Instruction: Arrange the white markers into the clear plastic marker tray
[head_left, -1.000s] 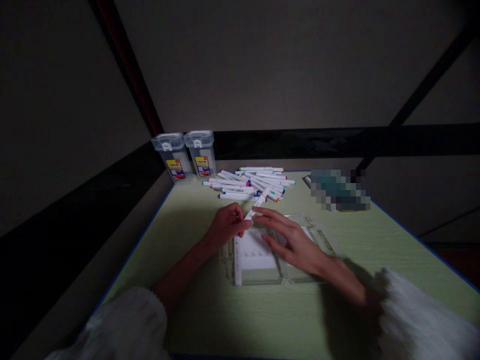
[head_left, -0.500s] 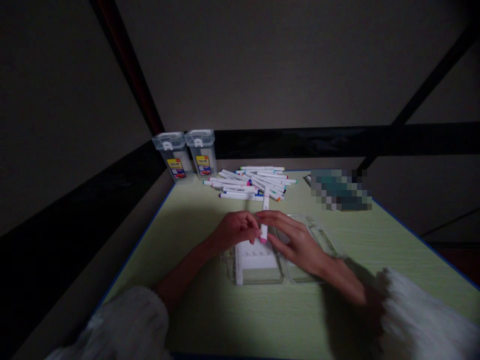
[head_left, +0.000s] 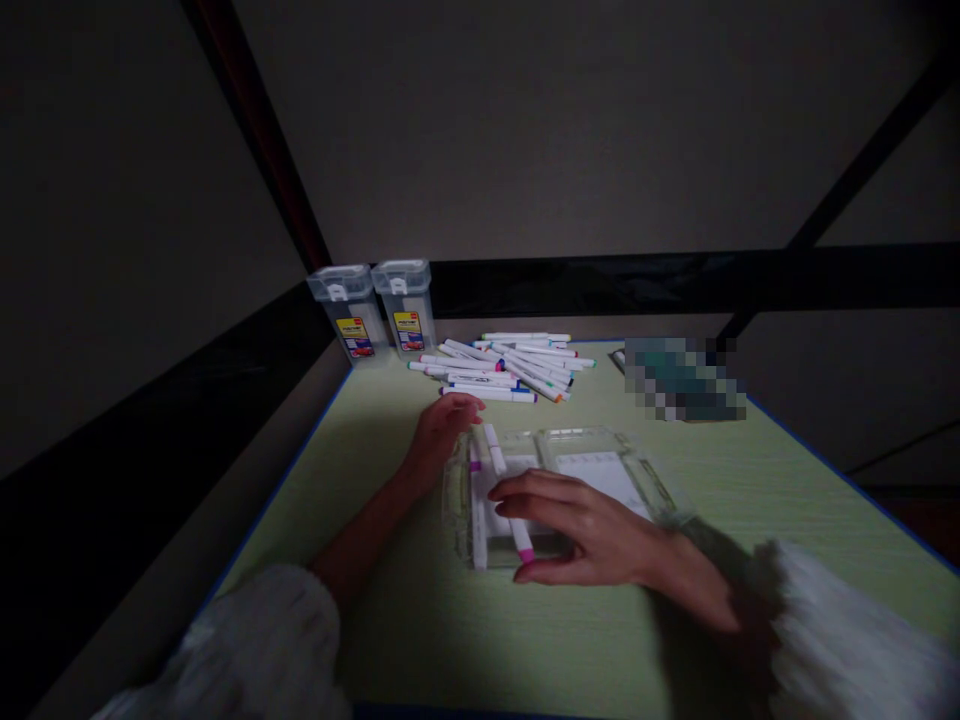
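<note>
A white marker with a pink end (head_left: 520, 538) slants over the open clear plastic case (head_left: 559, 436). My right hand (head_left: 577, 525) has its fingers across the marker's middle and its thumb by the pink end. Left of the case's far edge is my left hand (head_left: 442, 430), empty, fingers loosely bent and apart, near the marker's far end but not on it. Inside the case's left half, a white marker with a purple end (head_left: 478, 530) lies along the left side. White inserts show in both halves, partly hidden by my right hand.
Behind the case lies a loose pile of white markers (head_left: 487, 378) with coloured ends. Two clear lidded boxes with yellow labels, a left box (head_left: 352, 315) and a right box (head_left: 405, 308), stand at the back left. A blurred-out flat greenish object (head_left: 679, 380) lies at the back right.
My left hand has let go of the pink-ended marker and drawn back to the left. My right hand has brought the marker nearer and down over the case's left half, now slanted.
</note>
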